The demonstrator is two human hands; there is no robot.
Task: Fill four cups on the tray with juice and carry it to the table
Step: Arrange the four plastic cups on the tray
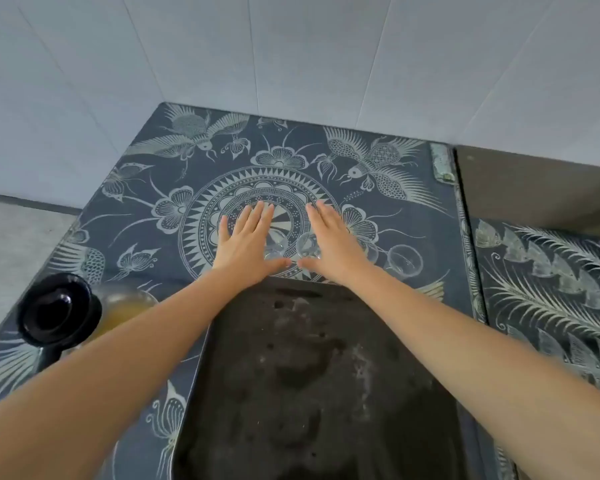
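Note:
A dark, worn metal tray lies on the patterned counter right in front of me, with nothing on it. Beyond its far edge stand several clear cups in a row: one partly under my left hand, one between my hands, one in the open to the right. My left hand and my right hand are spread flat, palms down, over the cups, fingers apart, thumbs nearly touching. A jug of orange juice with a black lid stands at the left.
The counter wears a dark blue cloth with pale bird and flower prints. White tiled walls close the back and left. A second patterned surface lies to the right, past a seam, with a grey ledge behind it.

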